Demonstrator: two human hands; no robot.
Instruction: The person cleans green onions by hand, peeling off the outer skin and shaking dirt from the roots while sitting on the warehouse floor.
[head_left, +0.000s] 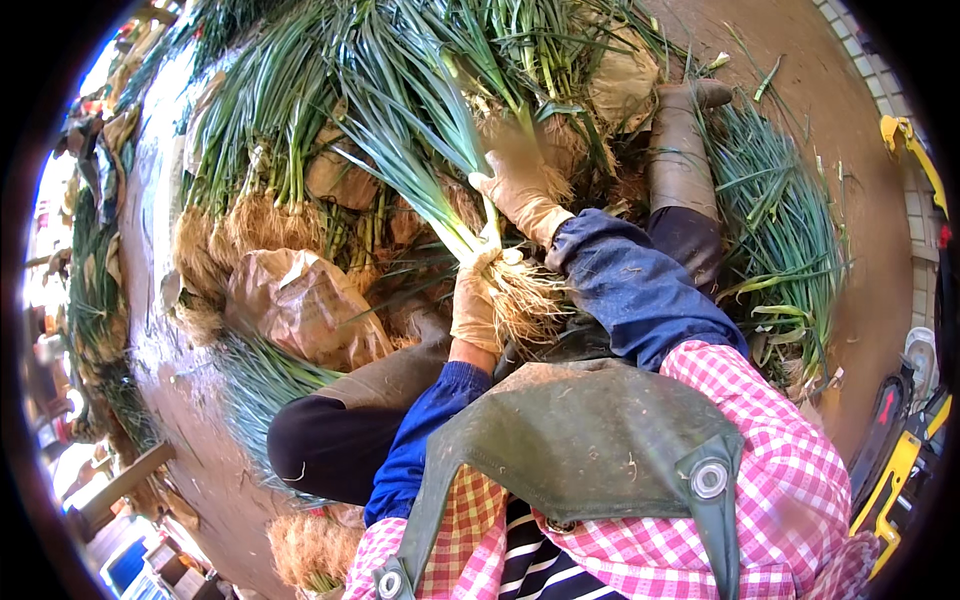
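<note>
In a tan glove, my left hand (474, 304) grips a small bunch of green onions (459, 234) at the white lower stems. Pale stringy roots (529, 296) hang to the right of that fist, and the long leaves fan out up and to the left. My right hand (527, 196), also gloved, is farther forward beside the leaves of this bunch, its thumb against or close to one stalk. A blurred patch covers its fingers, so whether they hold anything is unclear. Just beyond it lies a heap of green onions (397, 67).
More rooted green onions (259, 217) lie at the left, near a crumpled brown paper bag (307, 307). Loose leaves (780, 225) are piled outside my right boot (679, 157). A dark green apron (585, 435) covers my front. Yellow-framed equipment (889, 480) stands at the right edge.
</note>
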